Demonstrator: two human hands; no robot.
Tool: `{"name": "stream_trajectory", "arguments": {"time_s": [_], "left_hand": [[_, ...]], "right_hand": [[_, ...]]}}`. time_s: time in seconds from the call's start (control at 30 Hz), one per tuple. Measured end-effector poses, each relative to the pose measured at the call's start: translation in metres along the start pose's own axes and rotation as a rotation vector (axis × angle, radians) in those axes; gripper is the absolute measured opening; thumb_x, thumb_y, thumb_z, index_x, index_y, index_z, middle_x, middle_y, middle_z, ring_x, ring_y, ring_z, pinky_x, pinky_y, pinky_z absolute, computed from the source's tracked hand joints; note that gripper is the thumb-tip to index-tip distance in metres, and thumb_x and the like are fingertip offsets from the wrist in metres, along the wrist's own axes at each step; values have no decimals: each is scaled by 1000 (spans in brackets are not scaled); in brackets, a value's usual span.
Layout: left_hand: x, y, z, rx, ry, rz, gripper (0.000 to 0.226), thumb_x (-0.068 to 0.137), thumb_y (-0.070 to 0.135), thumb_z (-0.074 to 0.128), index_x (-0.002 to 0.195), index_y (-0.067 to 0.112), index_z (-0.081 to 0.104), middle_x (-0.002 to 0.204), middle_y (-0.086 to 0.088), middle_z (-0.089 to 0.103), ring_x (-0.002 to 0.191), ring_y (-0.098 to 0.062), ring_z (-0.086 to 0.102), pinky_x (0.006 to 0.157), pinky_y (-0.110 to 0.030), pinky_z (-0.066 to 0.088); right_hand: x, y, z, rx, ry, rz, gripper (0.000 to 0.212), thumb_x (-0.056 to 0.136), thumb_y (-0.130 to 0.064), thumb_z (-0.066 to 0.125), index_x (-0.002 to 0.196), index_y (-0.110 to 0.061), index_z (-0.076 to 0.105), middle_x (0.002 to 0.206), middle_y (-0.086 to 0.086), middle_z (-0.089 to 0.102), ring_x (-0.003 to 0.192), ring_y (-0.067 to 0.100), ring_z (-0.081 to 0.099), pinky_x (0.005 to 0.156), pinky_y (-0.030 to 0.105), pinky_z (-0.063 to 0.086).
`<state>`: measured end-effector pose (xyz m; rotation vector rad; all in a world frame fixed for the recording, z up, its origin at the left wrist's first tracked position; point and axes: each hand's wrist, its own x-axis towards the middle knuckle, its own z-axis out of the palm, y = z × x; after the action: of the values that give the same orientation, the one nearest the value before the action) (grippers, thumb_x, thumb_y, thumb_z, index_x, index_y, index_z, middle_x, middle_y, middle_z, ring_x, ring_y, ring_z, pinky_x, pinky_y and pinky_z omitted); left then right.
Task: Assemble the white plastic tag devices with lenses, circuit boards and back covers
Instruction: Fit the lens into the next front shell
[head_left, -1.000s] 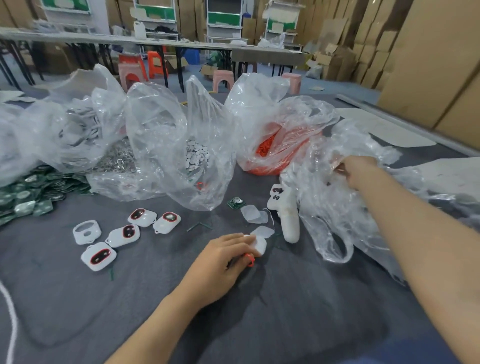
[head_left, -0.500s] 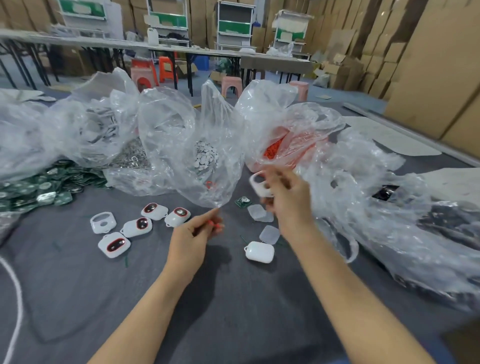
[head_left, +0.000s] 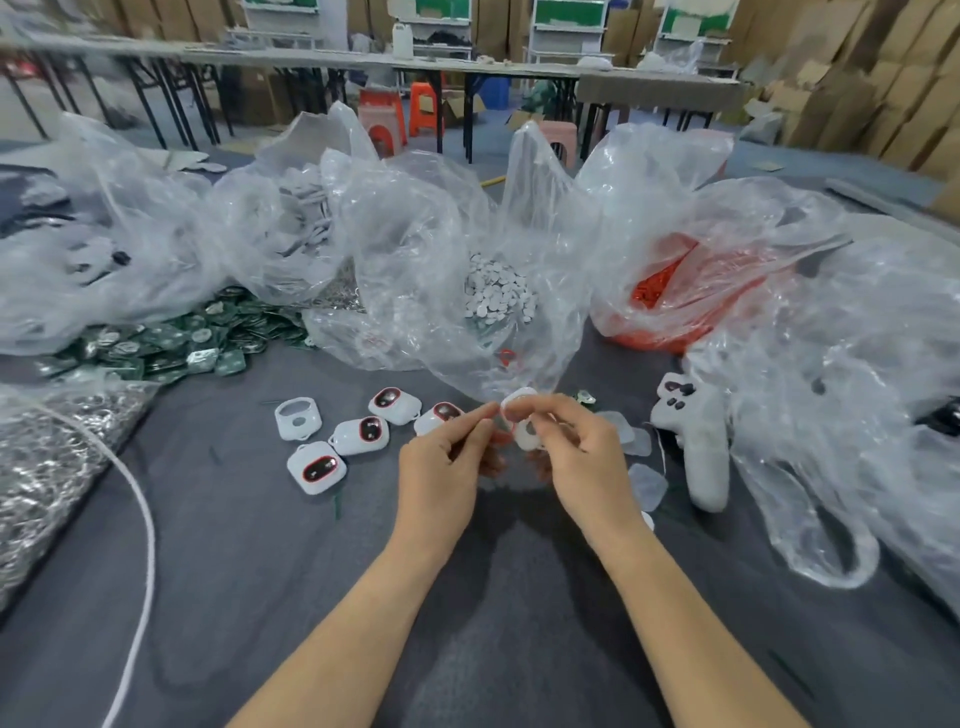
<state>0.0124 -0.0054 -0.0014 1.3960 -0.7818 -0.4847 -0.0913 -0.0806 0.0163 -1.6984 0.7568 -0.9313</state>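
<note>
My right hand grips a white plastic tag shell above the grey table. Beside it, my left hand pinches a small red part, mostly hidden between the fingers, against the shell. To the left lie several white tags with red-rimmed dark lenses, and one empty white shell. A pile of green circuit boards sits at far left. Translucent covers lie to the right of my hands.
Clear plastic bags crowd the back: one with white discs, one with red parts. A white game controller lies at right beside a big crumpled bag. A white cord curves at left.
My right hand has come back from the bag at right with a white shell. Both hands have met over the table's centre. The view has shifted right to left.
</note>
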Motion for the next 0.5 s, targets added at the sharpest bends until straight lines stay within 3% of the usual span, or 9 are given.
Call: {"name": "stream_trajectory", "arguments": {"time_s": [0.1,0.23,0.37,0.5], "left_hand": [[1,2,-2,-37,51,-18,25,92,3,59,98,25,71,71,10,72,57,-7,61,59,-15,50],[3,0,-4,-115,54,-49,21,90,3,62,95,19,73,78,5,74,67,-9,67,65,-19,54],[-1,2,0,-138,-10,6,23,88,3,64,91,23,75,88,2,73,76,-17,71,68,-23,55],[-1,4,-2,-174,-22,12,21,92,12,58,99,26,72,93,4,69,69,-14,68,60,-21,54]], "right_hand": [[-4,-3,4,73,-12,24,12,89,-8,62,90,-16,71,95,-7,72,85,12,66,73,28,52],[-7,-2,9,15,14,-3,7,85,-19,71,90,-23,69,98,-10,70,85,23,64,76,48,53],[-7,-1,7,23,35,2,12,88,-14,67,87,-26,68,88,-10,70,77,19,64,68,42,52],[-6,-1,7,21,55,2,21,91,-11,62,81,-30,67,74,-2,67,66,21,59,61,33,47]]}}
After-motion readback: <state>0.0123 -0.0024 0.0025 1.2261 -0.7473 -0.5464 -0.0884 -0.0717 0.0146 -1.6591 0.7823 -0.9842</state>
